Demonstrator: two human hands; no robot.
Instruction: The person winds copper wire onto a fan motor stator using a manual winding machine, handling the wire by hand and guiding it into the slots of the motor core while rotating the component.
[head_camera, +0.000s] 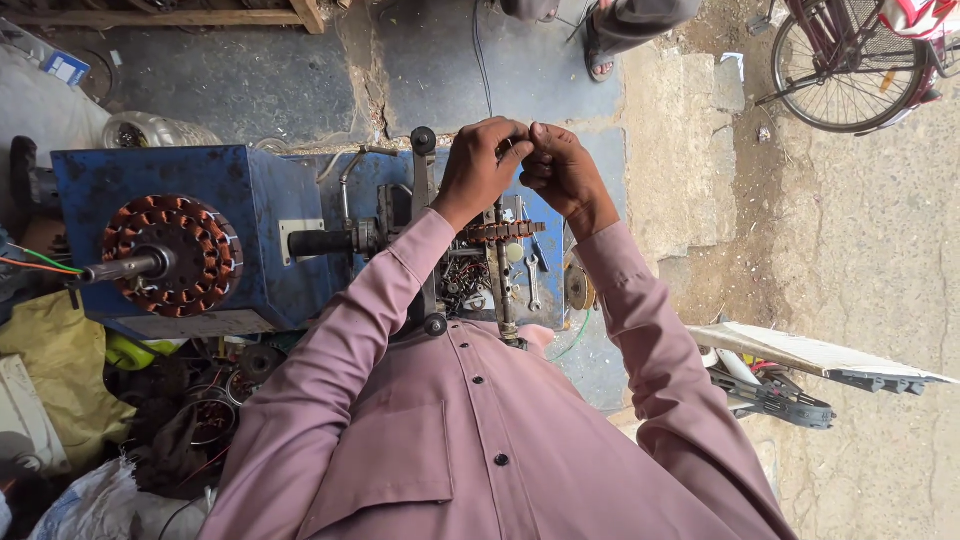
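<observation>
Left hand (480, 160) – fingers pinched, tips meeting right hand, above the blue winding machine (250, 235) | right hand (562, 170) – fingers curled and pinched; whatever is pinched is too small to tell | copper-wound stator (172, 255) mounted on the machine's left face | small wound stator (503, 232) on the machine's shaft, just below both hands

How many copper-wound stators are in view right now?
2: one stator mounted on the blue winding machine at left, one edge-on stator on the spindle beneath both hands. More may lie hidden in the floor clutter.
</observation>
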